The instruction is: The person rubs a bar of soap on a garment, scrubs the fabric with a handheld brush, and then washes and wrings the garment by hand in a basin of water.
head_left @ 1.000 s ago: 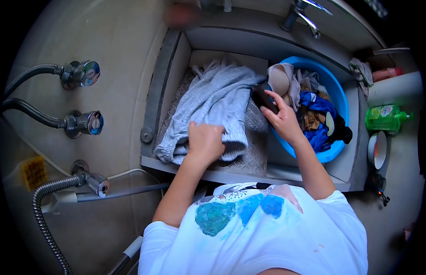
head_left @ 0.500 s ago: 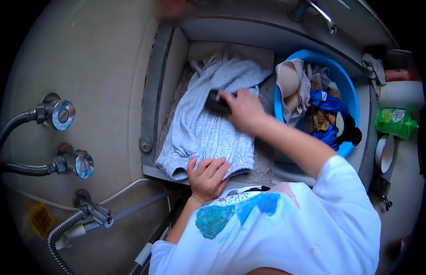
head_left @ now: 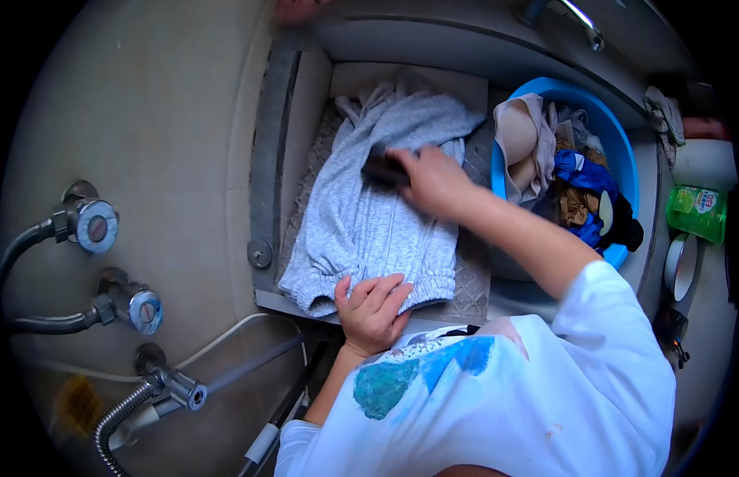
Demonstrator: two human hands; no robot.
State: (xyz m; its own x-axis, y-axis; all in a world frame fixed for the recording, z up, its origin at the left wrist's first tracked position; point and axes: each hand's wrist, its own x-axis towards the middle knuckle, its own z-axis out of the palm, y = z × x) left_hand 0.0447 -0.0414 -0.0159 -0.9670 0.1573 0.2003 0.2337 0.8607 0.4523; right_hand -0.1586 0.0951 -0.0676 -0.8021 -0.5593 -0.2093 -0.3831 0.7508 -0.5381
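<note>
Light grey cloth shorts or trousers (head_left: 361, 238) lie spread in a stone sink (head_left: 473, 246), their elastic waistband toward me. My left hand (head_left: 372, 313) rests on the waistband with its fingers spread and pressed on the fabric. Farther up the garment, my right hand (head_left: 437, 183) is closed round a dark brush (head_left: 384, 170), which touches the cloth; its underside is hidden and its outline blurred.
Right of the garment stands a blue basin (head_left: 630, 175) full of clothes (head_left: 580, 175). A faucet (head_left: 584, 24) is above it. Green bottle (head_left: 697, 213) and white bowl (head_left: 680, 266) stand at the right; valves (head_left: 96, 226) and hoses line the left wall.
The whole view has shifted slightly, so the sink and basin appear farther right. My right hand still holds the brush on the cloth, and my left hand stays on the waistband.
</note>
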